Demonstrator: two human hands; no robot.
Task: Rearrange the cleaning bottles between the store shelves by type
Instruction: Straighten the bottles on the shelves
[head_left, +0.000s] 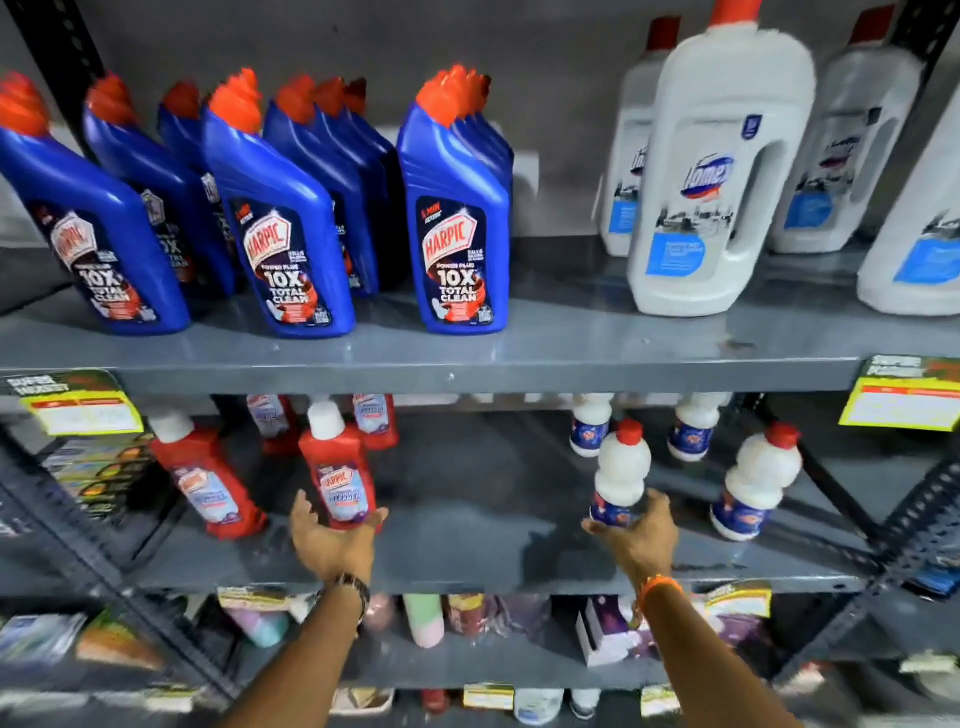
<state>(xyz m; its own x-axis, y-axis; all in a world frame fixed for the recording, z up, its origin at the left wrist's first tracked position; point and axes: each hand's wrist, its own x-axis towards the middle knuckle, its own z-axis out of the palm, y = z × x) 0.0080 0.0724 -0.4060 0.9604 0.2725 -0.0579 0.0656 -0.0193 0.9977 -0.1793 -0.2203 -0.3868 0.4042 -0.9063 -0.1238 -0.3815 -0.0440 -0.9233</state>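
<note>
Red bottle (340, 475) and white bottle (619, 475) in outstretched hands

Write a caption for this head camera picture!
Left hand holds a red bottle, right hand a white bottle, on the middle shelf.

Two bare forearms in shot, no sleeves on either one as far up as the frame shows. The left hand (332, 540) carries a wristwatch (355, 587) at the wrist, a dark case on a metallic-looking band, blurred enough that the dial can't be read. The right hand (641, 535) wears an orange thread band (658, 586) wound round the wrist, with what look like small beads on it. No rings or gloves visible on the fingers.
</note>
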